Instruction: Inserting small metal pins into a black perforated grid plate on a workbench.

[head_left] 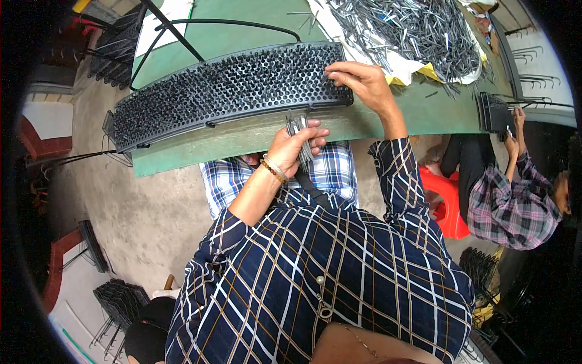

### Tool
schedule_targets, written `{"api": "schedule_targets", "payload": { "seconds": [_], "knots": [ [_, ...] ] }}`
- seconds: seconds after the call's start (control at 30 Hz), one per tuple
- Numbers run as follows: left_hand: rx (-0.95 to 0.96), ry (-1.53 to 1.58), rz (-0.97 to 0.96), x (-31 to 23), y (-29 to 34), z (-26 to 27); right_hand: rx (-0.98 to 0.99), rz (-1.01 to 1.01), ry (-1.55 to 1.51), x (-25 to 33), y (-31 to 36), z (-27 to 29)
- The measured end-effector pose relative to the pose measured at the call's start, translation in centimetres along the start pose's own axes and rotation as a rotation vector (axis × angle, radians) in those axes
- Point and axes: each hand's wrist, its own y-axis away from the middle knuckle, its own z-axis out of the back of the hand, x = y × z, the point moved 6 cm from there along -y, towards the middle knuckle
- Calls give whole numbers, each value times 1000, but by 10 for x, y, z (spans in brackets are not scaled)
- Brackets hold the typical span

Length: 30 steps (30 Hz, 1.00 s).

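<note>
A long black rack point(254, 111) full of round holes lies across the green table, with many dark thin pieces standing in the holes, most densely toward its left. My left hand point(285, 148) is closed around a bundle of thin grey metal rods point(299, 126), just in front of the rack's near edge. Over the rack's right end, my right hand point(367, 88) has thumb and fingers pinched together. Whatever sits between those fingertips, if anything, is too small to tell.
A large heap of similar rods point(412, 36) lies on white sheeting at the back right of the green table point(176, 155). A black wire frame point(230, 22) rises behind the rack. At right, another person point(509, 206) handles a small black rack point(494, 112) near a red stool point(445, 203).
</note>
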Motion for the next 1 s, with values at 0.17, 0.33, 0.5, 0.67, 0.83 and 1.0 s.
{"api": "schedule_targets", "payload": {
  "seconds": [0.17,0.33,0.5,0.67,0.83,1.0],
  "knots": [
    [-1,6,4,1,0,0,0,7,-26,-6,1,1],
    [5,-4,-9,1,0,1,27,-2,33,-2,-5,2],
    [-7,-12,-3,0,0,2,2,28,-1,-2,-1,-3],
    [-4,-28,0,1,1,1,-4,101,120,-1,-1,-4],
    [5,-26,5,1,1,0,12,243,210,7,-1,-8],
    [-1,-27,2,1,1,2,-106,218,334,19,7,-13]
  ]
}}
